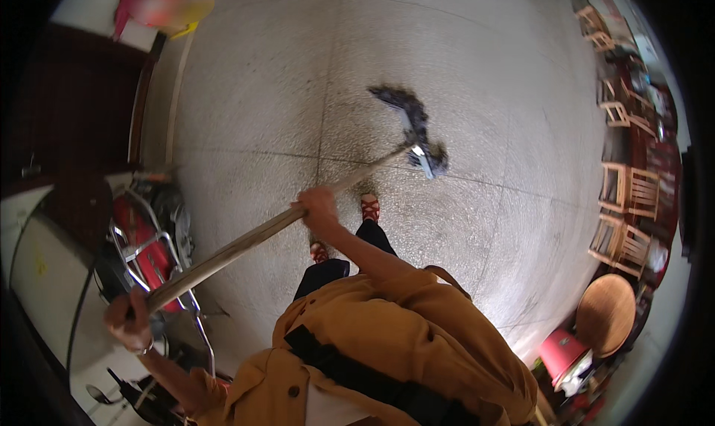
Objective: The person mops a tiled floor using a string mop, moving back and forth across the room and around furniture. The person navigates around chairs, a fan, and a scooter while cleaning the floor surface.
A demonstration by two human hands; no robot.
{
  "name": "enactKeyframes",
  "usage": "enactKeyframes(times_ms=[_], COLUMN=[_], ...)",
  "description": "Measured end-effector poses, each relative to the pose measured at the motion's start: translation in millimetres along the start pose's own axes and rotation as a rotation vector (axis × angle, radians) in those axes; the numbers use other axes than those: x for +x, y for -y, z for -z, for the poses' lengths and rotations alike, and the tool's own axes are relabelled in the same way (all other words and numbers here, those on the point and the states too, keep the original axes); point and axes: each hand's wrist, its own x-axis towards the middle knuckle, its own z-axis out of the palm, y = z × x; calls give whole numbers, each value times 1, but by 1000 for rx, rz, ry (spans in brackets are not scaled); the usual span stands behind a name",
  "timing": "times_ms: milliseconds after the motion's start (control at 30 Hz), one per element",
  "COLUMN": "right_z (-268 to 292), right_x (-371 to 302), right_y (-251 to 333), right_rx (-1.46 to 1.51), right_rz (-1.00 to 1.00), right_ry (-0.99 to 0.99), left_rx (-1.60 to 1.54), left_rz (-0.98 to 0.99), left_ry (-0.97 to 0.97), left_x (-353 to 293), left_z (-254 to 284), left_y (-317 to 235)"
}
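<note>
A mop [246, 241] with a long wooden handle slants from the lower left up to the middle of the head view. My left hand [130, 322] is closed round the upper end of the handle. Farther down the shaft, my right hand [319, 206] grips it in front of my body. The mop head [413, 121], dark and shaggy with a pale metal or plastic bar, lies on the floor ahead of my feet and is slightly blurred. My red sandals [369, 208] stand just short of it.
The speckled floor [462, 217] has dark joint lines. On the left are a red chair with a metal frame [141, 240] and a dark door [67, 106]. Wooden chairs [629, 191] line the right, with a round wooden stool or table [605, 314] and a red bin [562, 357] nearer me.
</note>
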Motion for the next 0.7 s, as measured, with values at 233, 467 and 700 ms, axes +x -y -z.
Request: enactKeyframes(times_ms=[233, 467, 700], right_z=[111, 189, 119], right_x=[-85, -178, -118], right_y=[-185, -263, -230], right_rx=[-327, -476, -350], right_rz=[-246, -601, -584], right_ry=[-462, -312, -466], left_rx=[-218, -434, -500], left_rz=[-354, -557, -521], left_ry=[275, 637, 475], left_x=[84, 61, 106], left_z=[-183, -271, -233], left_y=[-147, -230, -154])
